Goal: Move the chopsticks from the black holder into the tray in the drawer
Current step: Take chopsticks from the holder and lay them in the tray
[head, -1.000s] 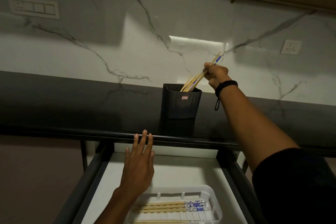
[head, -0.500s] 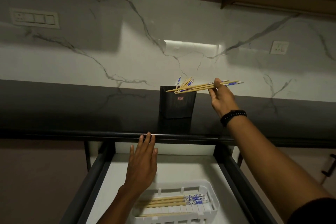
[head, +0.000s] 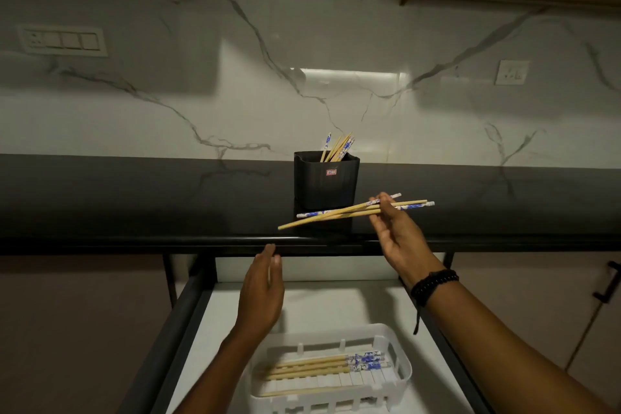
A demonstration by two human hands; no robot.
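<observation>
Above the front edge of the worktop (head: 134,205), the right hand (head: 398,239) pinches a small bundle of chopsticks (head: 342,212) between fingertips and thumb, held roughly level and clear of the black holder (head: 326,183). The left hand (head: 262,292) is open, fingers extended, holding nothing, over the drawer (head: 215,339). Task status, as judged: partly done. The tray (head: 401,376) in the drawer already contains several chopsticks lying lengthwise. The holder, standing near the back of the worktop, retains a few upright chopsticks. Remaining: deposit the held bundle, then transfer the rest
</observation>
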